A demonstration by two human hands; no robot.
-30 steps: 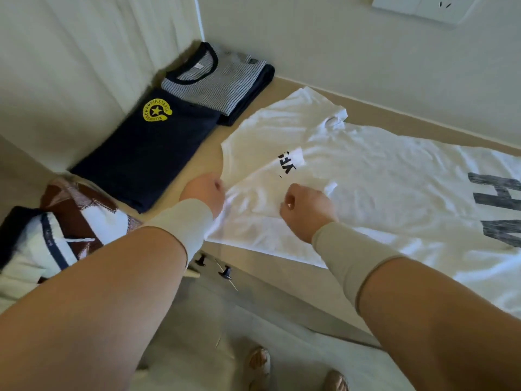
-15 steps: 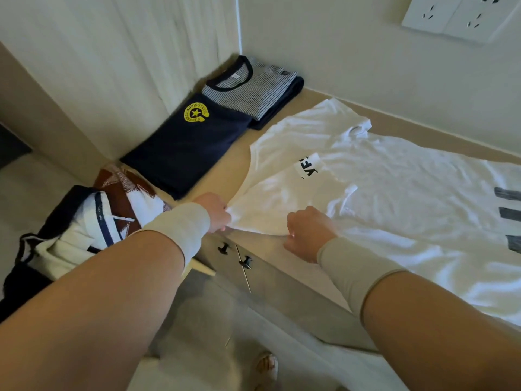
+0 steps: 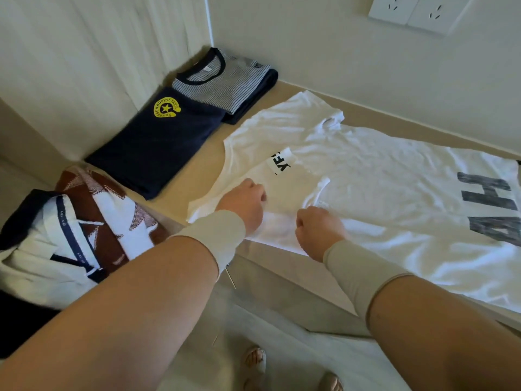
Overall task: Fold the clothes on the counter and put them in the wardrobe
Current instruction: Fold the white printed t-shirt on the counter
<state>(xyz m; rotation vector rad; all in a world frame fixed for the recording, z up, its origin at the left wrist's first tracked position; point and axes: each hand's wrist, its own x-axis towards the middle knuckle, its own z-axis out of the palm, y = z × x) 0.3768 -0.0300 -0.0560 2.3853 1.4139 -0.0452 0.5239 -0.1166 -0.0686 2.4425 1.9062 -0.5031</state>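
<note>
A white T-shirt (image 3: 380, 193) lies spread flat across most of the beige counter (image 3: 197, 176), its grey block letters at the right edge and a small black-lettered label near the neck end. Both hands sit on its near left portion, close to the counter's front edge. The left hand (image 3: 244, 203) is curled into a fist with the knuckles up, bunching the white cloth beneath it; the right hand (image 3: 317, 228) is likewise curled, just beside the left, gripping a fold of the same shirt by the turned-in sleeve (the fingertips themselves are tucked under and out of sight). Each wrist wears a pale, snug cuff (image 3: 217, 235), with bare forearms reaching back toward the camera.

Left of the shirt, a folded navy garment (image 3: 152, 148) with a round yellow star badge lies on the counter, touching the side wall. Behind it, in the corner, a folded striped top (image 3: 225, 83) with a dark collar rests on more dark fabric. Off the counter's left end, lower down, a loose heap of clothes (image 3: 84, 227) shows brown, white and navy patterns.

The cream walls (image 3: 338, 52) meet at the corner behind the striped top, and two white wall sockets (image 3: 411, 11) sit high on the back wall. Below the counter's edge, pale flooring and the toes of two sandals (image 3: 255, 359) are visible.
</note>
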